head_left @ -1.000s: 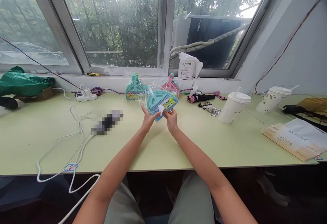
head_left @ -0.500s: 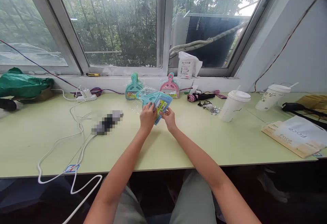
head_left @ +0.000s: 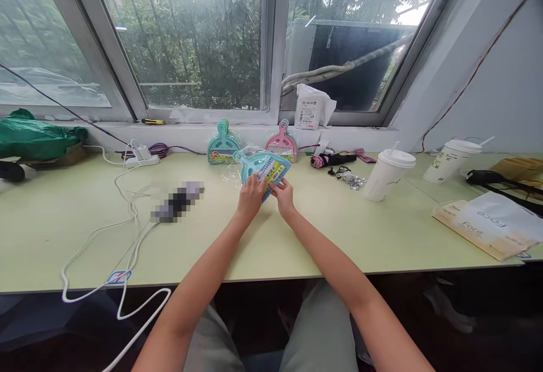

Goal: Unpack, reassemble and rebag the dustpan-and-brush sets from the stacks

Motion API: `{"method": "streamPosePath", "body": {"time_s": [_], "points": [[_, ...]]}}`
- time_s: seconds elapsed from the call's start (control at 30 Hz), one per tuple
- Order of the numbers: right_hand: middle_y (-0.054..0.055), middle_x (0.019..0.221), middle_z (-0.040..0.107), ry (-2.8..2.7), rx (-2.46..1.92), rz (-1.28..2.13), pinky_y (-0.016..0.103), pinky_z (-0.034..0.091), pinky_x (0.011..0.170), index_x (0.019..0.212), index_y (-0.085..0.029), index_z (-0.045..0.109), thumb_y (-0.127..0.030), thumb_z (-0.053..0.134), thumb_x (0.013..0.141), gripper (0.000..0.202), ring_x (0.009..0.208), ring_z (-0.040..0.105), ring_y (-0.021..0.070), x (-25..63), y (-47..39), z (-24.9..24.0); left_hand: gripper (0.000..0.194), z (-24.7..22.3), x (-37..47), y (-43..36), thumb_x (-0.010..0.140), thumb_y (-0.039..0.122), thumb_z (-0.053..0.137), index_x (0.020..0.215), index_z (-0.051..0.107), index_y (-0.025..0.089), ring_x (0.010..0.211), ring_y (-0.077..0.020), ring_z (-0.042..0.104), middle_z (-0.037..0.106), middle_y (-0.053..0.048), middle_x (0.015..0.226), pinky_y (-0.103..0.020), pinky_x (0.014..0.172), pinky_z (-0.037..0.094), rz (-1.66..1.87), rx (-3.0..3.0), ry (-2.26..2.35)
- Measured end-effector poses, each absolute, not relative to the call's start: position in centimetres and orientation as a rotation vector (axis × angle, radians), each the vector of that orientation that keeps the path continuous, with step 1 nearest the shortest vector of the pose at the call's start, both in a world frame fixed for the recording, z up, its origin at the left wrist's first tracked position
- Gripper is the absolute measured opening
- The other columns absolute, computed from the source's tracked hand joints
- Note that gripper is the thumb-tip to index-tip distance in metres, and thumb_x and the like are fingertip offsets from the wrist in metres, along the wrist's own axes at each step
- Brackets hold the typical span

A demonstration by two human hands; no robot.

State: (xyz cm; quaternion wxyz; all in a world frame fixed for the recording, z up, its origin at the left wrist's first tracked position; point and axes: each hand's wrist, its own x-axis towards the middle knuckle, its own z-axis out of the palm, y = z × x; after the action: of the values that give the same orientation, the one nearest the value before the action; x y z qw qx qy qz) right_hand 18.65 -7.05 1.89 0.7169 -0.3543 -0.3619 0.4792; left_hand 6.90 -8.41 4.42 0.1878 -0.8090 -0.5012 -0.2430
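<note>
Between my two hands is a teal mini dustpan and brush set (head_left: 254,164) in clear plastic wrap, tilted with its handle up to the left. A yellow-green label and blue bristles show at its lower right. My left hand (head_left: 251,195) is closed on its near edge. On the lower right corner, my right hand (head_left: 282,195) pinches the set with thumb and fingers. Behind it, several teal dustpan sets (head_left: 223,143) stand stacked against the wall below the window. A pink dustpan set (head_left: 283,141) leans there to their right.
Right of my hands lie a folded umbrella (head_left: 335,160), keys (head_left: 350,178), a lidded white cup (head_left: 388,177), a second cup (head_left: 450,161) and a tissue pack (head_left: 487,222). To the left are white cables (head_left: 133,230), a power strip (head_left: 142,157) and a green bag (head_left: 36,137).
The held dustpan set has shifted slightly right and turned a little, so its handle points less steeply sideways. Both hands have kept hold of it.
</note>
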Motion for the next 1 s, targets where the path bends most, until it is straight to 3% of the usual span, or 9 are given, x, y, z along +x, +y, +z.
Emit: {"method": "streamPosePath", "body": {"time_s": [0.13,0.23,0.4,0.57,0.83,0.9,1.0], "points": [[0.003,0.085,0.071,-0.802,-0.781,1.063,0.026,0.054,0.065,0.09,-0.018,0.06,-0.028,0.077,0.058,0.038,0.073,0.065,0.0146,19.1,-7.0,2.1,0.043,3.6,7.2,-8.2,0.086,0.01,0.038,0.126,0.053,0.018,0.122,-0.0301,0.044,0.046,-0.017,0.134,-0.042,0.092,0.041,-0.88,-2.283,-1.396],[0.003,0.083,0.071,-0.881,-0.778,1.093,0.026,0.053,0.063,0.09,-0.018,0.061,-0.03,0.079,0.057,0.039,0.07,0.064,0.0141,19.3,-6.9,2.3,0.048,3.9,7.3,-8.5,0.086,0.011,0.039,0.132,0.049,0.02,0.134,-0.0309,0.03,0.034,-0.015,0.147,-0.049,0.105,0.028,-1.015,-2.255,-1.349],[0.002,0.081,0.072,-1.012,-0.807,1.15,0.028,0.053,0.064,0.093,-0.019,0.063,-0.034,0.081,0.055,0.045,0.068,0.065,0.0148,18.8,-7.1,2.5,0.052,5.2,6.7,-8.8,0.086,0.017,0.041,0.138,0.046,0.023,0.142,-0.0291,0.015,0.023,-0.01,0.154,-0.051,0.113,0.012,-1.098,-2.244,-1.38],[0.003,0.08,0.072,-1.052,-0.808,1.181,0.029,0.053,0.065,0.095,-0.019,0.064,-0.037,0.082,0.055,0.048,0.068,0.066,0.0164,18.3,-7.6,2.6,0.05,5.5,6.1,-8.6,0.087,0.02,0.042,0.137,0.048,0.023,0.144,-0.0298,0.011,0.021,-0.008,0.155,-0.053,0.114,0.011,-1.096,-2.191,-1.442],[0.004,0.083,0.073,-1.009,-0.808,1.167,0.034,0.055,0.07,0.093,-0.018,0.064,-0.035,0.082,0.054,0.046,0.073,0.067,0.0185,18.3,-7.8,2.8,0.054,4.7,6.5,-8.3,0.088,0.02,0.04,0.142,0.039,0.018,0.144,-0.0277,0.011,0.02,-0.012,0.154,-0.051,0.114,0.01,-1.194,-2.223,-1.352],[0.004,0.084,0.073,-0.973,-0.796,1.165,0.034,0.056,0.072,0.093,-0.018,0.063,-0.034,0.082,0.054,0.045,0.074,0.067,0.0187,18.3,-7.7,2.9,0.055,4.6,6.6,-8.4,0.09,0.023,0.041,0.144,0.033,0.018,0.144,-0.0254,0.014,0.022,-0.013,0.154,-0.049,0.115,0.011,-1.351,-2.217,-1.293],[0.005,0.087,0.072,-0.901,-0.763,1.142,0.035,0.057,0.073,0.092,-0.018,0.063,-0.032,0.081,0.056,0.043,0.077,0.067,0.0194,18.6,-7.5,3.0,0.066,4.5,6.5,-8.1,0.089,0.036,0.048,0.147,0.019,0.018,0.144,-0.0238,0.013,0.016,-0.016,0.154,-0.045,0.116,0.012,-1.882,-1.927,-1.377]]}}
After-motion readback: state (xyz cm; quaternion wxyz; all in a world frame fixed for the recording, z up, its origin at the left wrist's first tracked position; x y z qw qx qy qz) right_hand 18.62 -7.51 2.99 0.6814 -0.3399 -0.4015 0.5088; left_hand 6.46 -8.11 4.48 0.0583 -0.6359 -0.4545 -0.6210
